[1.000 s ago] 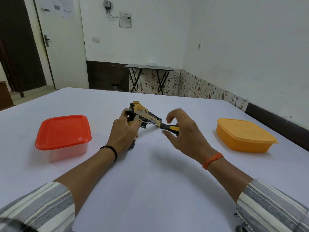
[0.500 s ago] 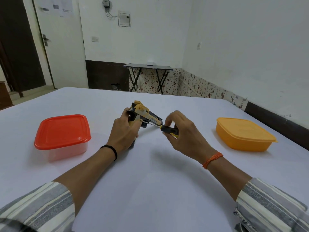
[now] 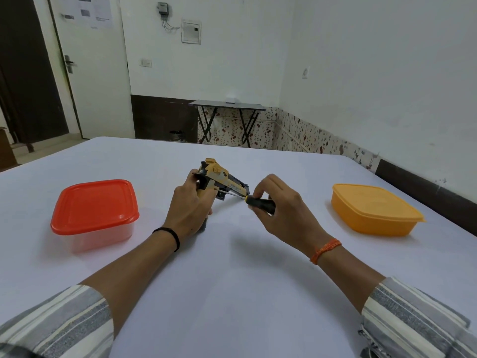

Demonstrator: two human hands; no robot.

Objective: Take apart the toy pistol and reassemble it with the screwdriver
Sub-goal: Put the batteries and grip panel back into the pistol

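A yellow and black toy pistol (image 3: 219,177) stands tilted on the white table (image 3: 232,293), near its middle. My left hand (image 3: 189,205) grips it round the handle, hiding the lower part. My right hand (image 3: 281,205) pinches the black handle of a screwdriver (image 3: 260,202) with fingers and thumb. The thin shaft runs up and left, and its tip meets the pistol's side just above my left fingers.
A clear box with a red lid (image 3: 94,213) sits left of my hands. An orange lidded box (image 3: 374,209) sits to the right. A small folding table (image 3: 229,120) stands by the far wall, and a door is at the back left.
My right hand's fingers, spread above the screwdriver a second ago, have closed onto its handle. The left hand and pistol have hardly moved.
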